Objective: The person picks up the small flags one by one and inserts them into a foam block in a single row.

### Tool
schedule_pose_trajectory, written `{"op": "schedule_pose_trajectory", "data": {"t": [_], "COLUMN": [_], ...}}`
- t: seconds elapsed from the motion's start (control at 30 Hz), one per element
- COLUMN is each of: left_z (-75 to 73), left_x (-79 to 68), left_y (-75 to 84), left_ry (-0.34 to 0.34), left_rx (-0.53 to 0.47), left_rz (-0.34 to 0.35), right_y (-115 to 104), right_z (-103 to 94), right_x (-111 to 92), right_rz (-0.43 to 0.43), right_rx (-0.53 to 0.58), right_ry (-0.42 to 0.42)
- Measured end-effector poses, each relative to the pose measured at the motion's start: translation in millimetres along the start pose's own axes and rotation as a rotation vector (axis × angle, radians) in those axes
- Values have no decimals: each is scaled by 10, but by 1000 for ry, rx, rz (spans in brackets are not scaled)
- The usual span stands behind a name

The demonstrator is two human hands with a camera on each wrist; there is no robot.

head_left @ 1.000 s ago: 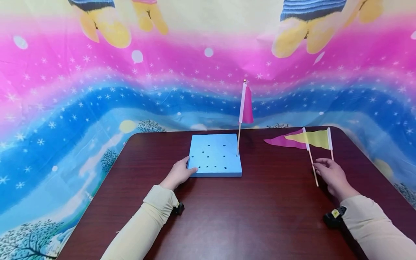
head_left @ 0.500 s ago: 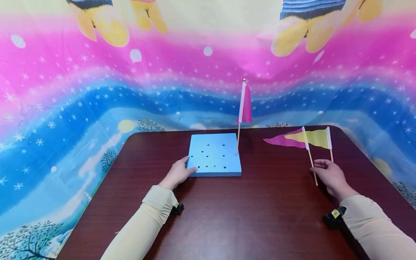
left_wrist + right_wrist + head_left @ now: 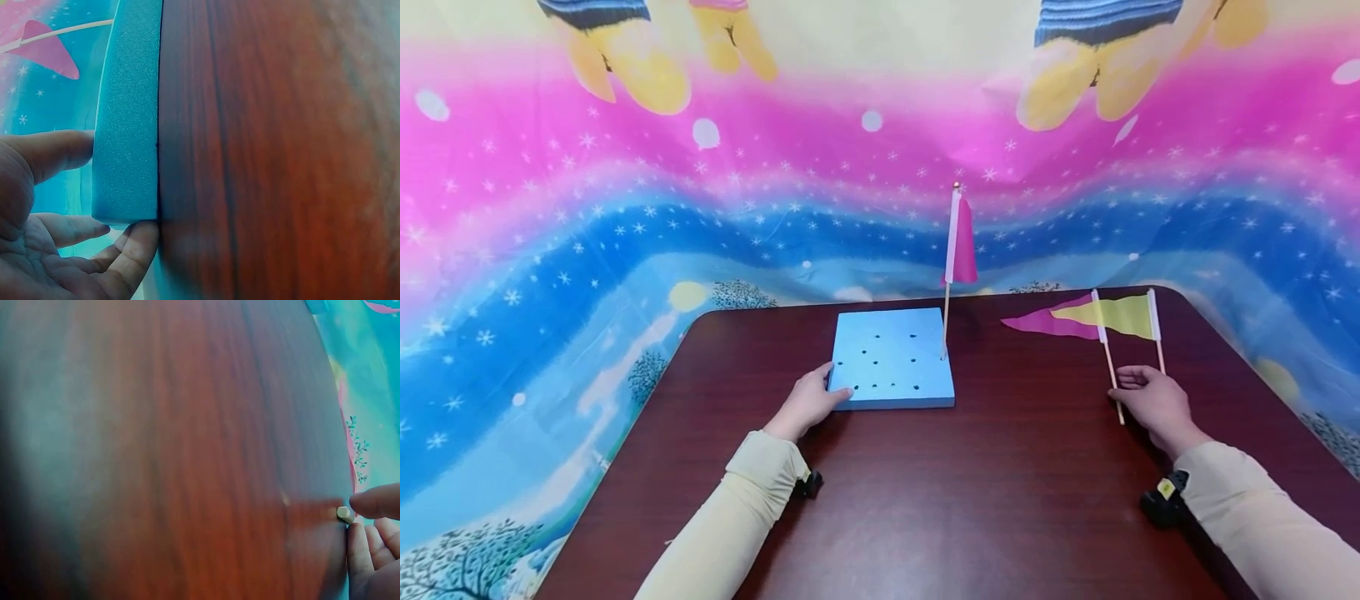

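Observation:
My left hand [image 3: 808, 402] holds the near left corner of a light blue foam block [image 3: 891, 373] with several small holes. In the left wrist view the thumb [image 3: 59, 153] lies on its top face and the fingers touch its side. A pink flag [image 3: 966, 246] stands upright in the block's right edge. At the right, my right hand [image 3: 1156, 407] pinches the wooden stick of a magenta flag [image 3: 1052, 323] low down. The right wrist view shows that stick's end [image 3: 344, 514] between thumb and finger. Beside it lies a yellow flag [image 3: 1131, 317], its lower stick hidden by the hand.
Both lie on a dark reddish-brown table [image 3: 985, 500] with rounded far corners. A colourful printed cloth [image 3: 820, 167] hangs behind and around it. Black wrist cameras [image 3: 1163, 500] sit under both sleeves.
The right thumb and fingers have closed on the magenta flag's stick. The head view has shifted slightly. My left hand stays on the block.

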State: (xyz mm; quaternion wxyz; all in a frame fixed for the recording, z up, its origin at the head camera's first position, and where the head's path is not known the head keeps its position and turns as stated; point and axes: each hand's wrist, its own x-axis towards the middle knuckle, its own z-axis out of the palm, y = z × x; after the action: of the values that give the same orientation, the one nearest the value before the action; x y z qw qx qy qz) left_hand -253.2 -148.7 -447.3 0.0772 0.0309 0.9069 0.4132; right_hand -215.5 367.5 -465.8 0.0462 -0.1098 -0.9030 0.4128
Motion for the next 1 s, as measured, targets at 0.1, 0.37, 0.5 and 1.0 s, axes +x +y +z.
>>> {"op": "schedule_pose_trajectory", "data": {"t": [0.1,0.37,0.5,1.0], "left_z": [-3,-18,-12,11], "left_x": [-2,-5,10,-10], "left_y": [-12,-7,-9,-24], "left_ry": [2,4,-1,3], "left_rx": [4,-9,-13,-11], "left_rz": [0,1,-1,-8], "right_y": [-18,-48,-70,-155], "right_z": [17,9,-32,-160], "right_x": [10,81,110,186], "right_rz": [-11,-20,-12,9], "right_rx": [-36,-100,-129,-225], "right_ry": [17,23,18,-114]}}
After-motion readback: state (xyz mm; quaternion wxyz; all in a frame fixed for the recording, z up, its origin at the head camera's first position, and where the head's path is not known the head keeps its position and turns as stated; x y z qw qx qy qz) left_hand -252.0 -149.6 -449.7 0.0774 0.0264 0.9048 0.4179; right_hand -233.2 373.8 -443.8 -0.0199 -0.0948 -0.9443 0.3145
